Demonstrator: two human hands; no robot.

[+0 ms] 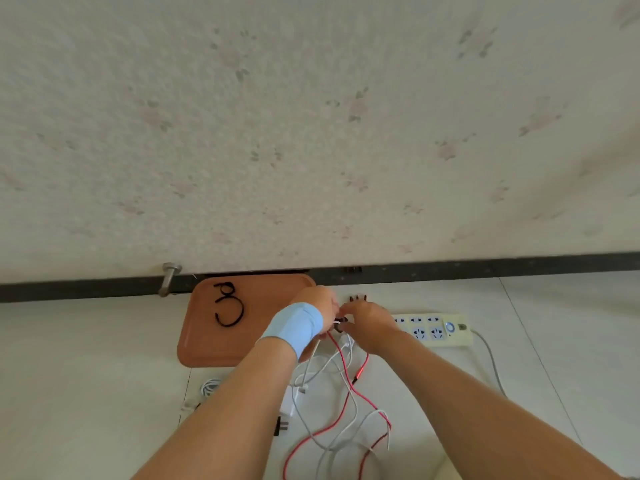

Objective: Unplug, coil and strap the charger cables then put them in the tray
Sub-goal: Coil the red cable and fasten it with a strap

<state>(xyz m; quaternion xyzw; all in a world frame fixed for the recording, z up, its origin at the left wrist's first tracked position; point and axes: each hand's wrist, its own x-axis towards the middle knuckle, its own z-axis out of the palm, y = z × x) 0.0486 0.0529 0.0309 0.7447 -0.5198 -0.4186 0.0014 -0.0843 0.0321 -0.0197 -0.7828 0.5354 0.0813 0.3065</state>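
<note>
Here, floor level, by the wall:
Left hand (317,306): being held over the tray's right edge, a light blue wristband (294,329) worn on the wrist; fingers are being closed on a small dark piece where the cables meet, though the exact grip is partly hidden.
Right hand (367,320): being held just beside the left, fingers being curled onto the same dark piece and the cable ends; the two hands are nearly touching.
Red cable (341,419): being gripped at its upper end between the hands, the rest being trailed in loose loops over the floor tiles toward the camera.
White cables (320,370): being trailed down from the hands, tangled with the red one, uncoiled.
White charger block (287,403): lying on the floor beside the left forearm, dark prongs showing below it.
Coiled white cable (209,388): lying on the floor just below the tray, partly hidden by the left arm.
Tray (207,341): orange-brown, set against the wall base; a coiled black cable (228,304) is lying in it.
Power strip (433,329): white, lying right of the hands, its grey lead (491,362) being run off to the right.
</note>
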